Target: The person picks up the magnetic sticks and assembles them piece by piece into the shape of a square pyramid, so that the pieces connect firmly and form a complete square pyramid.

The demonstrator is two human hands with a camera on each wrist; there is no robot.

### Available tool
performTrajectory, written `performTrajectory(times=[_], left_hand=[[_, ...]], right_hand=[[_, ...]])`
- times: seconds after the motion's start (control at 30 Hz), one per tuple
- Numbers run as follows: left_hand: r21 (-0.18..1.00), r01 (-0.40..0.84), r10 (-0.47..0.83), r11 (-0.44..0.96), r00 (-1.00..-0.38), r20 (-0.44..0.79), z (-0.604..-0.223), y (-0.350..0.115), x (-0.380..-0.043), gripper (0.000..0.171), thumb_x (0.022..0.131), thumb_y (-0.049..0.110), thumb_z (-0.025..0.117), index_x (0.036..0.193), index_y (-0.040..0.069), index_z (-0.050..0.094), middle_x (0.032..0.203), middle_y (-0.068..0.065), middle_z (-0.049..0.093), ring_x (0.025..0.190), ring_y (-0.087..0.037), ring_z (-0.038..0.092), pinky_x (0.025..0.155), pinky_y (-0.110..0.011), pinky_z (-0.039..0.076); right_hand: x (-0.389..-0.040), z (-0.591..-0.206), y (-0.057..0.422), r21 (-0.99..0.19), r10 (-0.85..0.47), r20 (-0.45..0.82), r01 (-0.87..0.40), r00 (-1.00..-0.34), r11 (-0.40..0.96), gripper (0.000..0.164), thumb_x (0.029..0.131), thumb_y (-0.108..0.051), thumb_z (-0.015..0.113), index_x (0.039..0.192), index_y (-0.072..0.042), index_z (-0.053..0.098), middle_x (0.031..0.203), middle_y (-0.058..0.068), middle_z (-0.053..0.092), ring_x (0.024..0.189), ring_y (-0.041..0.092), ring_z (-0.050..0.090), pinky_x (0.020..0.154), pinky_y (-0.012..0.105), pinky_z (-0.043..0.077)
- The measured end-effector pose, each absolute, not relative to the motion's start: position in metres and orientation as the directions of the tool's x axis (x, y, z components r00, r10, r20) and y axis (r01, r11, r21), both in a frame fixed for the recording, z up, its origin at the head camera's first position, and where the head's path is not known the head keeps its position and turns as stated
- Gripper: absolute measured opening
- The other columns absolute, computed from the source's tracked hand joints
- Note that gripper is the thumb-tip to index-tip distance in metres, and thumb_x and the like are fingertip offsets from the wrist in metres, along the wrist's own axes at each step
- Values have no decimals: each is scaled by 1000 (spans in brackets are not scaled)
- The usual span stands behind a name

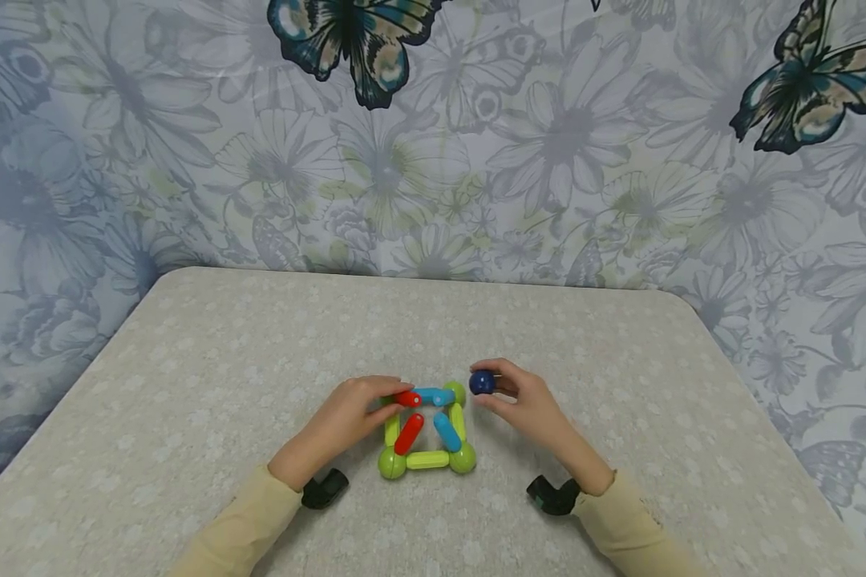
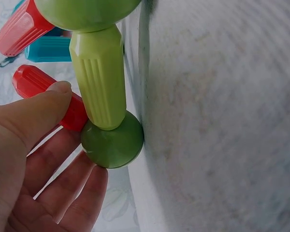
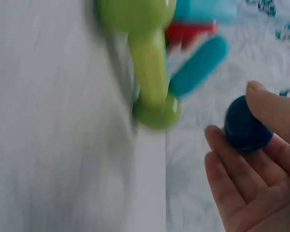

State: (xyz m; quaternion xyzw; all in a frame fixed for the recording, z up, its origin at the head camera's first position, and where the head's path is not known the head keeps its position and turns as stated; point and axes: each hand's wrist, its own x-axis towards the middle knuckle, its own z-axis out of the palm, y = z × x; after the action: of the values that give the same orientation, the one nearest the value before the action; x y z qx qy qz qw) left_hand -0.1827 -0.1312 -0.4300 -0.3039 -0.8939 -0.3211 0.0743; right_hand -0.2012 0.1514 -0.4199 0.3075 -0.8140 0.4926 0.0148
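Several lime-green balls [image 1: 393,462] and yellow-green sticks [image 1: 428,460] form a square frame on the table. Two red sticks [image 1: 409,433] rise from its left corners and blue sticks [image 1: 447,431] from its right ones. At the far left corner my left hand [image 1: 350,409] pinches a red stick [image 2: 34,83], thumb on its side, fingers behind it by the green ball [image 2: 113,142]. Just right of the frame, my right hand [image 1: 523,397] holds a dark blue ball [image 3: 246,126] between thumb and fingers, apart from the far right green ball [image 3: 158,112].
The table [image 1: 296,320] has a pale patterned cover and reaches back to a floral cloth [image 1: 433,200] with butterflies. Black wrist cameras [image 1: 325,489] sit under both wrists, close to the tabletop at either side of the frame.
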Motion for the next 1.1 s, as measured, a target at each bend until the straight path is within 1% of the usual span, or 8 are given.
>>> performTrajectory(times=[0.1, 0.2, 0.33, 0.43, 0.57, 0.77, 0.9, 1.1], left_hand=[[533, 593, 501, 604, -802, 325, -430, -132, -183, 34, 83, 9, 72, 116, 6, 67, 113, -8, 64, 104, -23, 59, 87, -38, 48], [535, 599, 508, 596, -797, 328, -430, -131, -184, 34, 83, 9, 71, 117, 5, 66, 112, -8, 64, 103, -23, 60, 85, -37, 49], [528, 603, 509, 598, -794, 331, -431, -131, -184, 33, 84, 8, 71, 116, 5, 66, 110, -7, 65, 99, -21, 61, 83, -36, 50], [525, 601, 510, 603, -796, 325, -432, -131, -184, 33, 84, 8, 71, 116, 5, 66, 110, -7, 65, 99, -21, 61, 82, -35, 50], [522, 602, 511, 604, -795, 326, -433, -132, -185, 34, 85, 9, 70, 118, 5, 65, 112, -8, 64, 101, -22, 61, 83, -36, 50], [522, 605, 509, 601, -793, 333, -432, -132, -184, 32, 83, 7, 71, 115, 6, 67, 111, -8, 65, 101, -22, 61, 84, -36, 49], [523, 604, 511, 601, -794, 331, -432, -132, -184, 31, 84, 7, 71, 114, 7, 68, 110, -7, 65, 101, -21, 61, 84, -35, 49], [506, 622, 520, 597, -781, 347, -432, -132, -185, 31, 83, 6, 72, 114, 6, 68, 109, -7, 66, 99, -21, 61, 83, -36, 50]], right_hand=[[-192, -411, 128, -833, -504, 333, -499, -797, 239, 38, 85, 1, 67, 122, 0, 56, 118, 16, 59, 105, 25, 58, 88, 32, 47], [-181, -396, 109, -854, -527, 324, -482, -786, 194, 36, 85, 3, 65, 120, 4, 55, 118, 20, 58, 107, 27, 57, 91, 35, 45], [-169, -380, 95, -852, -554, 301, -479, -777, 209, 36, 85, 2, 66, 120, 5, 55, 118, 20, 58, 110, 27, 56, 95, 36, 42], [-166, -379, 92, -844, -563, 289, -484, -774, 232, 37, 85, 1, 67, 120, 4, 56, 118, 18, 59, 110, 26, 55, 97, 39, 40], [-166, -379, 90, -829, -566, 297, -502, -769, 247, 37, 85, 0, 68, 119, 3, 57, 117, 17, 60, 109, 25, 56, 97, 41, 39], [-165, -380, 88, -801, -599, 305, -540, -740, 258, 39, 84, 0, 68, 121, 4, 56, 118, 17, 59, 108, 26, 56, 93, 42, 43], [-165, -382, 88, -782, -614, 303, -558, -729, 277, 41, 84, -1, 69, 122, 3, 55, 119, 15, 58, 108, 25, 56, 92, 39, 44], [-180, -413, 92, -782, -621, 293, -556, -727, 281, 46, 84, -10, 71, 127, -7, 54, 123, 6, 57, 111, 19, 54, 94, 35, 43]])
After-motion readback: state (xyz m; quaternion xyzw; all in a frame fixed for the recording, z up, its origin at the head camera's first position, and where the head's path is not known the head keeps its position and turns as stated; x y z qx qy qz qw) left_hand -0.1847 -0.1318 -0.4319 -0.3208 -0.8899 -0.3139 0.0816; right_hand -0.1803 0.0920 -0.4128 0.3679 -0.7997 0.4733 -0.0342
